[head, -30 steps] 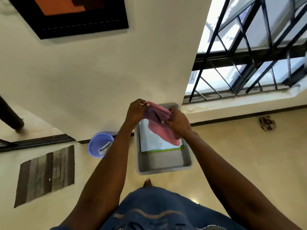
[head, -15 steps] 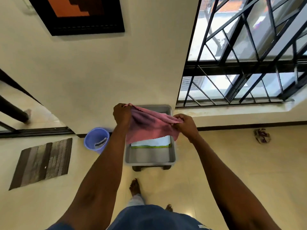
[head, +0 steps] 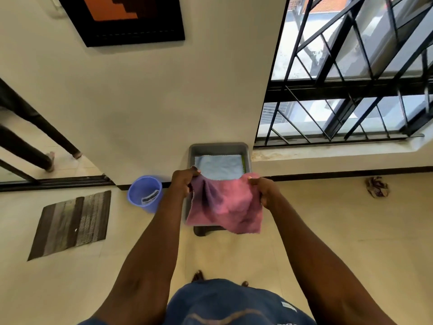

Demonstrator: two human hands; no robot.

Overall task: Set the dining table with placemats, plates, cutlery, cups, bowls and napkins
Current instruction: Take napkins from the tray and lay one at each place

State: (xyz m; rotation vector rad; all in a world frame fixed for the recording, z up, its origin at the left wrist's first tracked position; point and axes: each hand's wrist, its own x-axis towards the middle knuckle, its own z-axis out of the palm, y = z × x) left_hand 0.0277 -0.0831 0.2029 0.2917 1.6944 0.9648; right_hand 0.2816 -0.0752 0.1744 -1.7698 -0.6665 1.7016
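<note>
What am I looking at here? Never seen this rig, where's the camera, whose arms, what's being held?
No machine: a person wears one wide-angle camera on the head, looking down, so the two bare arms are theirs. The left hand and right hand each pinch a top corner of a pink cloth napkin, which hangs spread out between them. Under it a grey plastic tray holds a folded light blue cloth. On the tiled floor beside it are a blue plastic bucket and a striped brown doormat.

Soft matt pink cloth (head: 226, 205), seemingly plastic grey tub (head: 219, 148), glossy floor (head: 351, 231).
</note>
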